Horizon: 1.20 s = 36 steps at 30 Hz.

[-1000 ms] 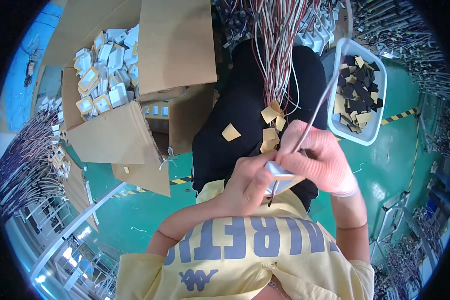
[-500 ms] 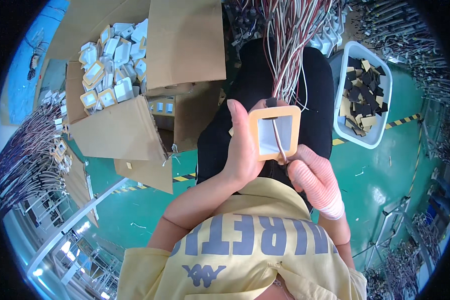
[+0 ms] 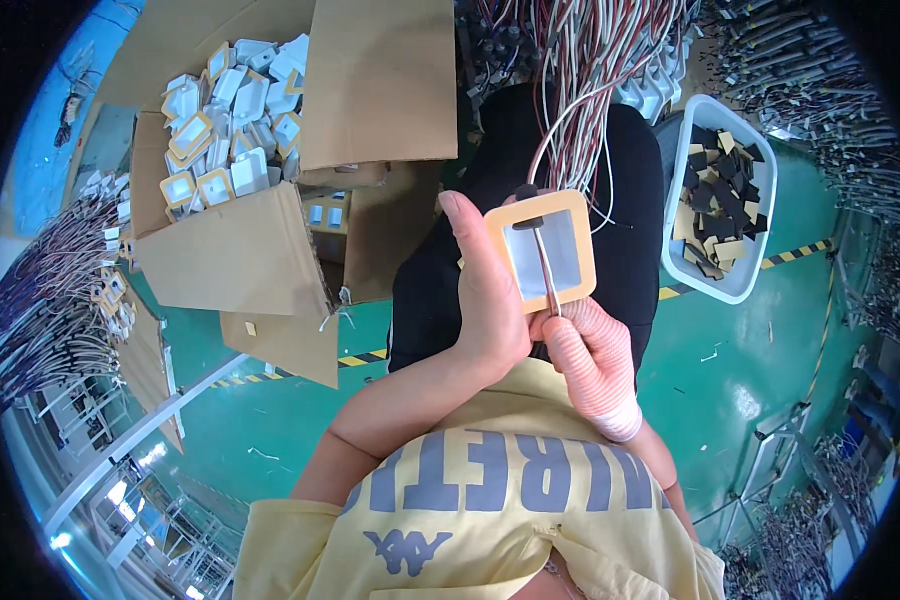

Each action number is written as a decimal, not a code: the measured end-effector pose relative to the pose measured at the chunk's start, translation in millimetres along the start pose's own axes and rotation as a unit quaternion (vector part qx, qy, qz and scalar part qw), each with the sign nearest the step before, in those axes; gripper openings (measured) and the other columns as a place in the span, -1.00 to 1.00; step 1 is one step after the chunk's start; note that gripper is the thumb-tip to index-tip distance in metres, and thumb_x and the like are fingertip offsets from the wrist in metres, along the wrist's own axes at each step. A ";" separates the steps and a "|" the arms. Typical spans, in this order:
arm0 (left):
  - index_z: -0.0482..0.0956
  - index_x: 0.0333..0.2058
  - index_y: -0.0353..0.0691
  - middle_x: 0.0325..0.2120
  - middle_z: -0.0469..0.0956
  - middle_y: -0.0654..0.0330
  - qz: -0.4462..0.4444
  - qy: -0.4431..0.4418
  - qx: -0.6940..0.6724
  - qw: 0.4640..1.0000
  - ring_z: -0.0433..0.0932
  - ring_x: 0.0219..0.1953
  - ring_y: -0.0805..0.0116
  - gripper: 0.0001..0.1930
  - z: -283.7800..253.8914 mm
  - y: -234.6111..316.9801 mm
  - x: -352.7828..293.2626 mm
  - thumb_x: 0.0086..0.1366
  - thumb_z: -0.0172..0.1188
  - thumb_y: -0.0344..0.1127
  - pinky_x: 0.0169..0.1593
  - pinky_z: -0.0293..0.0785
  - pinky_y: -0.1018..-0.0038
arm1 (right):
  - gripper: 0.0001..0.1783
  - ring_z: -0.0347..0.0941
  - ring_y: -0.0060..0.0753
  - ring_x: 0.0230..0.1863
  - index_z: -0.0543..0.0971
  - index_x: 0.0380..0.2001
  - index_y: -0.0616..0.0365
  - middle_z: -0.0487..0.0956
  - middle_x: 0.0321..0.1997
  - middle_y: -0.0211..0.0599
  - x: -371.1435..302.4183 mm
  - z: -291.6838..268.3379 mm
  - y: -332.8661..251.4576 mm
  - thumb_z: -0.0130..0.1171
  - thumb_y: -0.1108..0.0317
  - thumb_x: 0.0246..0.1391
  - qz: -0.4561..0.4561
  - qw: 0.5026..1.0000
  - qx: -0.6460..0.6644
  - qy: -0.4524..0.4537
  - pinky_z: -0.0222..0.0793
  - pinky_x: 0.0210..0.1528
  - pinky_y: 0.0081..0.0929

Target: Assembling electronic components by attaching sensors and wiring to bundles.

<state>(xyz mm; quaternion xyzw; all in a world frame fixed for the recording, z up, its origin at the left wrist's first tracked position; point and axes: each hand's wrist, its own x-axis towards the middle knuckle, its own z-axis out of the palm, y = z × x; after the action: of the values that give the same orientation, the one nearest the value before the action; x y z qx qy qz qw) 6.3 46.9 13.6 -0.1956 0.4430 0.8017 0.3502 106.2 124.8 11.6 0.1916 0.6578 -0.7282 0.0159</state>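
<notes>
My left hand is closed on a white square plastic housing with an orange-yellow rim, its thumb standing up along the left side. The housing's open face is turned up toward me. A brown-and-white cable runs through a dark grommet at its far wall and across the hollow inside. My right hand, in a pink-and-white striped glove, pinches the cable's near end at the housing's lower rim. Beyond the housing, a bundle of red and white cables lies over my dark-clad legs.
At the left, a cardboard box is heaped with similar white housings. A white bin at the right holds black and tan foam pieces. More cable bundles hang at the far left. Yellow-black tape marks the green floor.
The cable inside the housing now runs straighter toward me, and the grommet shows more plainly at the far wall. My right hand has moved slightly left. The housing has tilted a little.
</notes>
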 end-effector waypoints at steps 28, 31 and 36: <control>0.52 -0.19 -0.20 0.15 0.17 -0.07 0.313 -0.254 0.505 0.764 0.45 -0.13 0.31 -0.63 -16.2 1.6 -13.4 0.03 0.39 -0.25 -0.03 0.38 0.40 | 0.18 0.11 -0.67 -0.62 0.22 -0.01 0.17 0.35 -0.48 -0.39 10.2 -43.5 -11.9 -0.44 -0.75 -0.30 0.103 0.977 0.185 -0.018 -0.09 -0.66 -0.75; 0.52 -0.18 -0.19 0.16 0.15 -0.03 0.329 -0.244 0.504 0.760 0.44 -0.14 0.36 -0.56 -10.5 -0.1 -15.2 -0.05 0.45 -0.26 -0.03 0.38 0.41 | 0.19 0.15 -0.68 -0.55 0.22 -0.03 0.17 0.34 -0.48 -0.43 10.4 -39.8 -11.0 -0.51 -0.77 -0.32 0.083 0.989 0.121 0.014 -0.02 -0.58 -0.75; 0.52 -0.20 -0.20 0.12 0.23 -0.01 0.370 -0.238 0.505 0.742 0.44 -0.16 0.39 -0.66 -14.9 -10.2 -9.2 0.02 0.38 -0.39 -0.05 0.38 0.46 | -0.06 0.15 -0.76 -0.53 0.16 0.03 0.20 0.35 -0.38 -0.39 8.1 -45.0 -10.4 -0.27 -0.52 0.00 0.029 0.981 0.186 -0.054 0.06 -0.53 -0.77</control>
<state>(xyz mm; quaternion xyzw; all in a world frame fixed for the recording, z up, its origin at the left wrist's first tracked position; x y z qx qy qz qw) 20.2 34.4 5.5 0.3867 0.7229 0.5476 0.1674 107.5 171.5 16.3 0.1706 0.5032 -0.8464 0.0362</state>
